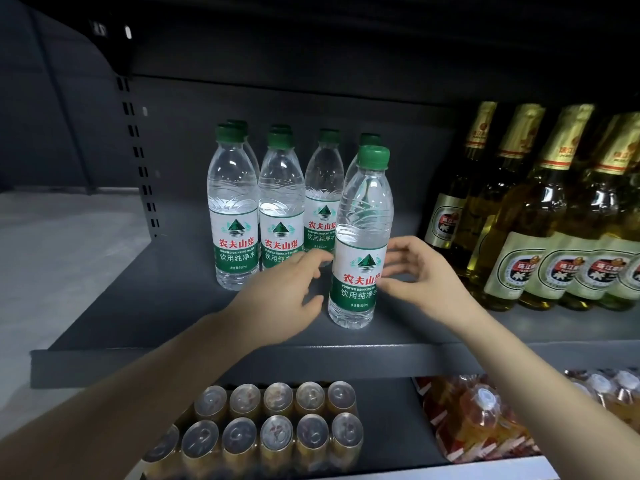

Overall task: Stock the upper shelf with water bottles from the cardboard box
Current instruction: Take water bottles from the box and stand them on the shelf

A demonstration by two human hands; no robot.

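A clear water bottle (362,233) with a green cap and green-white label stands upright near the front of the dark grey upper shelf (242,362). My left hand (287,289) is just left of its base, fingers spread and apart from it. My right hand (415,268) is on its right, fingers spread, fingertips at or just off the label. Several more water bottles (233,209) stand in rows behind and to the left. The cardboard box is out of view.
Green-glass beer bottles (540,216) with gold foil necks fill the right side of the same shelf. On the shelf below, a pack of cans (277,434) sits on the left and wrapped orange drink bottles (481,417) on the right. A slotted upright (138,161) marks the shelf's left end.
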